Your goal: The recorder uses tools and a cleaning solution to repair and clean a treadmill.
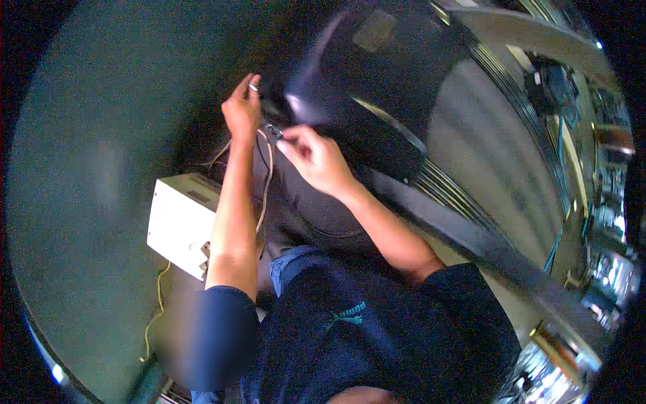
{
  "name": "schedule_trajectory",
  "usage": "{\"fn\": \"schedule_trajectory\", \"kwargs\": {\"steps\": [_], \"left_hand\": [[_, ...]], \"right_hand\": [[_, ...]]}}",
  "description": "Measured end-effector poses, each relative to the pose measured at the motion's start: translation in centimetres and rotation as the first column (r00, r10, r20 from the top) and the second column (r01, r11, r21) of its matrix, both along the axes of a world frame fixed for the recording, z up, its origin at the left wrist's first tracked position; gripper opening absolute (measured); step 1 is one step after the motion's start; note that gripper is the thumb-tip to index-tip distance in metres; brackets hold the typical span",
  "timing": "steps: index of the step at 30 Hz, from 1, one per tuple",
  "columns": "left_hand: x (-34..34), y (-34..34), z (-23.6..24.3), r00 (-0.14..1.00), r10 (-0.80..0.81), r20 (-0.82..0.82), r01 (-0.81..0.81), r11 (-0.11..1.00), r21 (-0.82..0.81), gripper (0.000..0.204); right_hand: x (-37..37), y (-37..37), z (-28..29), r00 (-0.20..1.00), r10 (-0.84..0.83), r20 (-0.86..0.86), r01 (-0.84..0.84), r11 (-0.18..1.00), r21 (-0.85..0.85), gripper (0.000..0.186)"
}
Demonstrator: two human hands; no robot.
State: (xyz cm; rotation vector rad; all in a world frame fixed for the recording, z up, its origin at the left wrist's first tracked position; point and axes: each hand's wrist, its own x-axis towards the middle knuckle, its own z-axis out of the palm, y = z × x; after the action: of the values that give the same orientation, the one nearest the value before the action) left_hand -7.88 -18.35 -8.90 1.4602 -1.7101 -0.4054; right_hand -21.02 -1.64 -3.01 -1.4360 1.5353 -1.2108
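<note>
My left hand [241, 113] reaches up with its fingers curled together. A small whitish piece [254, 87] shows at its fingertips, too small to name. Just to the right and nearer, my right hand [317, 160] pinches a small dark part with a metallic glint [272, 130] between thumb and fingers; blur hides its exact kind. A beige cable [269, 168] loops from beside this part down past my left forearm. Behind both hands stands a large glossy black body [383, 74] with a pale strip on it.
A white box-shaped unit [178, 219] sits left of my left forearm, partly covered by it. A yellowish cord [160, 310] trails below the unit. Grey flooring [498, 148] and dark ribbed rails [464, 209] lie to the right, with cluttered shiny items [612, 269] at the far right edge.
</note>
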Motion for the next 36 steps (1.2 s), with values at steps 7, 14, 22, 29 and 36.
{"fn": "schedule_trajectory", "kwargs": {"steps": [7,14,22,29,36], "left_hand": [[-0.6,0.0,-0.3,0.983,0.05,0.177,-0.044,0.998,-0.038,0.05],[2.4,-2.6,0.0,0.952,-0.206,0.224,0.202,0.978,0.044,0.034],[4.2,-5.3,0.9,0.708,-0.553,-0.439,0.689,0.679,0.256,0.038],[5.5,-5.7,-3.8,0.621,-0.357,-0.697,0.552,0.831,0.066,0.032],[1.8,-7.2,-4.0,0.294,-0.221,-0.93,0.824,0.551,0.129,0.019]], "right_hand": [[-6.1,16.8,1.1,0.998,-0.067,0.0,0.067,0.988,0.137,0.02],[-11.0,29.4,-3.2,0.859,-0.504,-0.086,0.468,0.707,0.53,0.033],[-21.6,40.6,-1.7,0.566,-0.814,-0.134,0.813,0.522,0.259,0.015],[-24.9,42.4,-5.2,0.574,-0.805,0.149,0.8,0.591,0.109,0.032],[-23.9,43.0,-2.4,0.457,-0.796,-0.396,0.877,0.477,0.054,0.033]]}}
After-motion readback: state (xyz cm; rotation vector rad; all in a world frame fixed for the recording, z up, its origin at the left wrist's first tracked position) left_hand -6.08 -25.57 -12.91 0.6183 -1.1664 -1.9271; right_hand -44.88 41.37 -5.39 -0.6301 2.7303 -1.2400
